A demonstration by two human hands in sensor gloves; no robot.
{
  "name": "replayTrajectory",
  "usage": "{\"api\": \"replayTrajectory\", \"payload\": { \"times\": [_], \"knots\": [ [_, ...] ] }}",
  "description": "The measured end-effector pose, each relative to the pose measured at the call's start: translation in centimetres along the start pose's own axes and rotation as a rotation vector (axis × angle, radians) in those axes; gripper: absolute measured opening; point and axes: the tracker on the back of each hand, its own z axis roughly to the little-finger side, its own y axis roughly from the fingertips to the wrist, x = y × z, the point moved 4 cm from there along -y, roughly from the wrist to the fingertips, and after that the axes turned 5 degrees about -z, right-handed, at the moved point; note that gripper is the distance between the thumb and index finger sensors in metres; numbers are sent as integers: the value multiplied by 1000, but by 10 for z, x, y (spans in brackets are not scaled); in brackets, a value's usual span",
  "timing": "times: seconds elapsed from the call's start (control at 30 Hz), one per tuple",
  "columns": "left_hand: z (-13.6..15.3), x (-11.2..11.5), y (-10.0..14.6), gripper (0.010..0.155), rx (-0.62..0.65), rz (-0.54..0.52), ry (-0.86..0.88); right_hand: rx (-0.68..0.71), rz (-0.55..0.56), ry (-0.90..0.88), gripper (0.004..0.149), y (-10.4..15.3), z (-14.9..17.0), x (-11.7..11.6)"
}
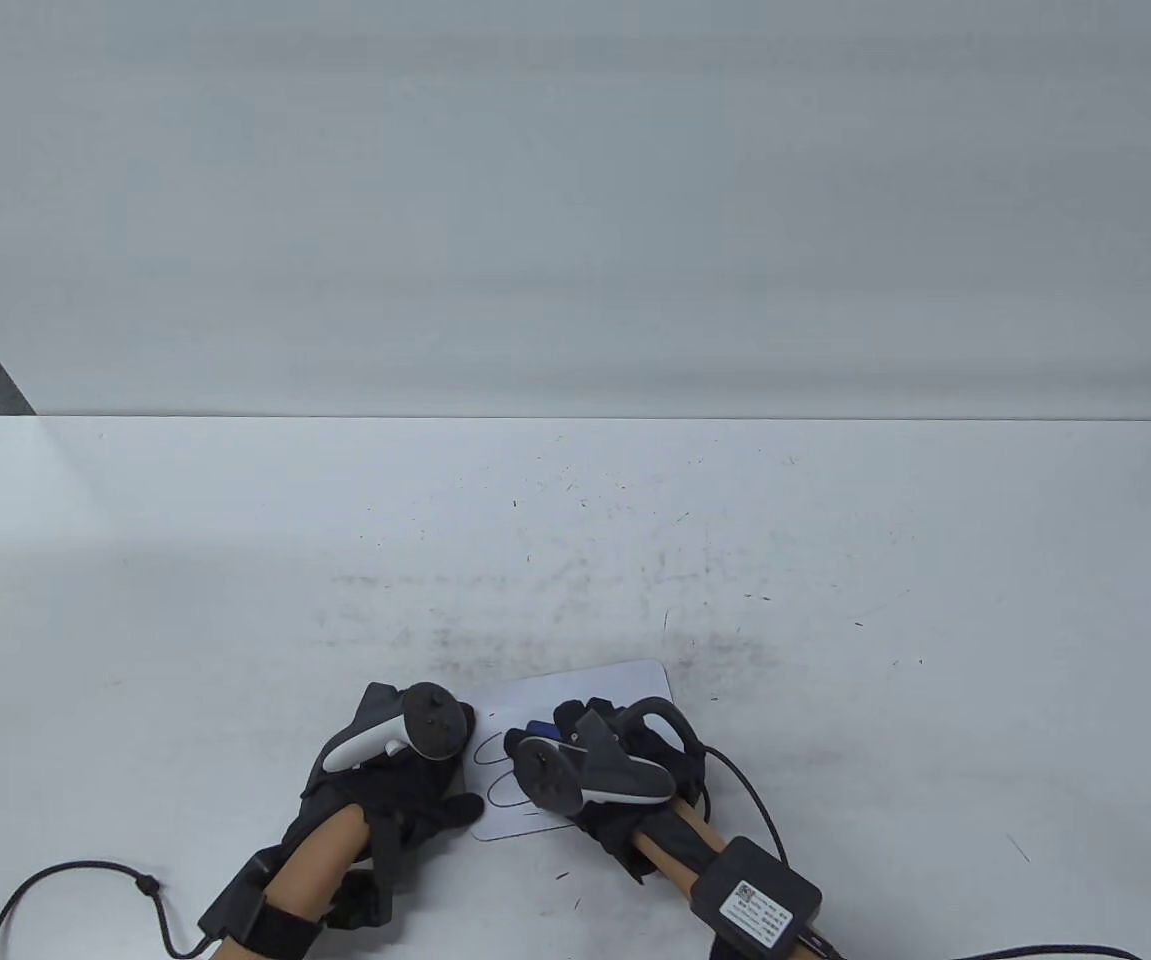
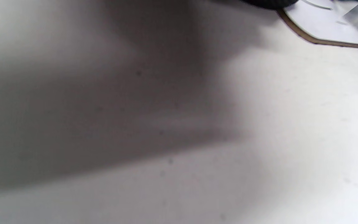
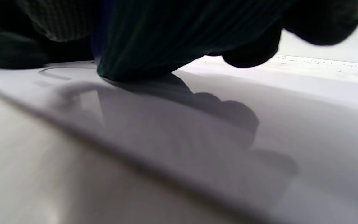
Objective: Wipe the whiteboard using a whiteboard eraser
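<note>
Lying flat near the front edge of the white table (image 1: pixel 235 560), the small whiteboard (image 1: pixel 595 690) has its long axis running from the near left to the far right, its rounded far corner pointing away and to the right. Black loops of marker ink (image 1: pixel 493 768) show on its left part. The right hand (image 1: pixel 603 770) rests on the board's middle, its fingers (image 3: pixel 141 56) curled down around a blue whiteboard eraser (image 1: pixel 541 732), of which only a small patch shows; the right wrist view has the gloved fingers pressed against the board surface. Which way the eraser's long axis runs cannot be told. The left hand (image 1: pixel 397 770) lies at the board's left edge, thumb stretched toward the near corner; whether its fingers are spread or bent cannot be told.
</note>
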Motion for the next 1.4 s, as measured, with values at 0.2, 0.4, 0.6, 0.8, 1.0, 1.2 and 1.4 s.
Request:
{"api": "replayTrajectory", "payload": {
  "times": [0.2, 0.4, 0.6, 0.8, 1.0, 1.2, 1.4],
  "knots": [
    [0, 0, 0, 93, 0, 0, -2, -66, 16, 30, 54, -47, 0, 6],
    [0, 0, 0, 93, -2, 4, -2, -67, 25, 0, 54, -52, 1, 5],
    [0, 0, 0, 93, -5, 1, -4, 8, -4, 21, 54, -19, -9, -1],
    [0, 0, 0, 93, -3, -3, -1, 75, -45, 8, 54, 32, -15, -11],
    [1, 0, 0, 93, -8, 3, -1, 85, -46, 44, 54, 50, -18, -13],
    [0, 0, 0, 93, -7, 7, -3, 84, -53, 27, 54, 32, -17, -11],
    [0, 0, 0, 93, -3, 4, -2, 32, -5, 11, 53, -8, -15, -7]
  ]
}}
